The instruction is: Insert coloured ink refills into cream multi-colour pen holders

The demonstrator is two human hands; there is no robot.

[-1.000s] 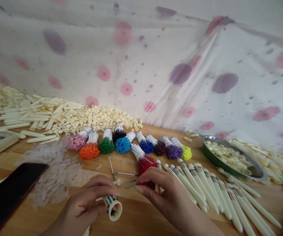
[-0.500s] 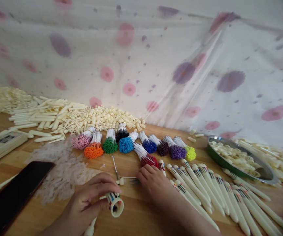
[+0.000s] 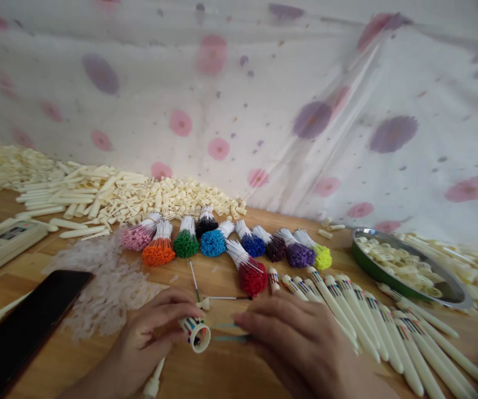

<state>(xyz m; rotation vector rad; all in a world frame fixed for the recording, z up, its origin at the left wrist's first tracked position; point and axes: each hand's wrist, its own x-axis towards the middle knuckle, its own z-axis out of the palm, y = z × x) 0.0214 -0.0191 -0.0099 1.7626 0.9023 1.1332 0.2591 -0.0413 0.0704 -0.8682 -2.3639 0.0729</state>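
Observation:
My left hand [image 3: 147, 332] is closed round a cream slotted pen sleeve [image 3: 201, 339], its open round end facing me and coloured pieces showing in the slots. My right hand [image 3: 295, 335] is just right of it, fingers pinched together on thin blue-green pen refills [image 3: 229, 338] that point left toward the sleeve and are blurred. Beyond the hands, a white refill with a dark end [image 3: 228, 298] lies by a small cream part [image 3: 203, 303]. A bundle of red-tipped refills [image 3: 253, 276] stands just past my right hand.
Bundles in other colours, such as orange [image 3: 158, 252] and purple [image 3: 300, 255], line the table. Finished-looking pens [image 3: 367, 321] fan out at right beside a green-sided metal dish [image 3: 359, 260]. A phone [image 3: 35, 327], clear plastic bits [image 3: 101, 293] and cream parts [image 3: 151, 197] occupy the left.
My right hand has drawn back from the red bundle toward me, bringing the thin refills nearer the sleeve. The left hand stays almost in place, the sleeve slightly higher.

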